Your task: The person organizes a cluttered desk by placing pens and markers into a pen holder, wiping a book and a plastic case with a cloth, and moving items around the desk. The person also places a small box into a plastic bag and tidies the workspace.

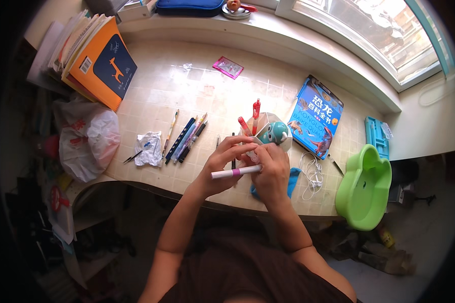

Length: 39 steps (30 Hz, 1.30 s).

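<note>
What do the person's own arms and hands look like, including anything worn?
The left hand and right hand are ungloved, with no watch or bracelet visible. Both forearms are uncovered; the dark brown top leaves them sleeveless.

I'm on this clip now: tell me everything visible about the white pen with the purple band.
The white pen is a slim, straight cylinder, plastic-looking, with a purple band near the middle of its visible length. It lies crosswise in view, its right end slightly higher in the picture, crossing in front of the left hand. Its right end meets the right hand; exactly how it is gripped is unclear.
</note>
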Tool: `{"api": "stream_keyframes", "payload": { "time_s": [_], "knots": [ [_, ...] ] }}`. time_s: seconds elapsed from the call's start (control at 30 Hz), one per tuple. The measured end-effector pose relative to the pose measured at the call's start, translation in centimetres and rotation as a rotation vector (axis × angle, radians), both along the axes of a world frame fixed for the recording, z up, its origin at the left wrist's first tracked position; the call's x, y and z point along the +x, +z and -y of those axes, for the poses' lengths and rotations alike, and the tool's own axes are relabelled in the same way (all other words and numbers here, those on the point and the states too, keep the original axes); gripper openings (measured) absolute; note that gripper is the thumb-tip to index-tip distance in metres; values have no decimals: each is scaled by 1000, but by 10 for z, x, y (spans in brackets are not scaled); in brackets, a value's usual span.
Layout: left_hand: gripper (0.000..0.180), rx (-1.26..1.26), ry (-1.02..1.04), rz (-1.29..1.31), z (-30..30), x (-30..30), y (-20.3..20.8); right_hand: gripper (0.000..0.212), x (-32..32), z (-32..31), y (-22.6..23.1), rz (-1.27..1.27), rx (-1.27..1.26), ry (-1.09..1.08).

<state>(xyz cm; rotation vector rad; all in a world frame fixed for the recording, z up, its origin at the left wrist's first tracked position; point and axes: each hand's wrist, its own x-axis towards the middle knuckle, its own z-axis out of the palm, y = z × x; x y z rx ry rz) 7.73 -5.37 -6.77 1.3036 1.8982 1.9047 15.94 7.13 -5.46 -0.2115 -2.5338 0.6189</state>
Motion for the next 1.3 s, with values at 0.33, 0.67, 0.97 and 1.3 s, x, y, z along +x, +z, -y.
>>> {"api": "stream_keyframes", "payload": {
  "time_s": [0.33, 0.67, 0.97, 1.3],
  "knots": [
    [35, 48, 125, 143, 5, -1, -12, 32, 27, -20, 2, -196, -780, 194],
    [9, -13, 384, 201, 5, 1, -12, 43, 35, -26, 12, -454, -573, -14],
    [16, -64, 344, -15, -6, 14, 6, 45, 31, -30, 18, -617, -578, -3],
    [17, -255, 488, -261, -31, 17, 27, 45, 41, -38, 13, -639, -642, -90]
  ]
}}
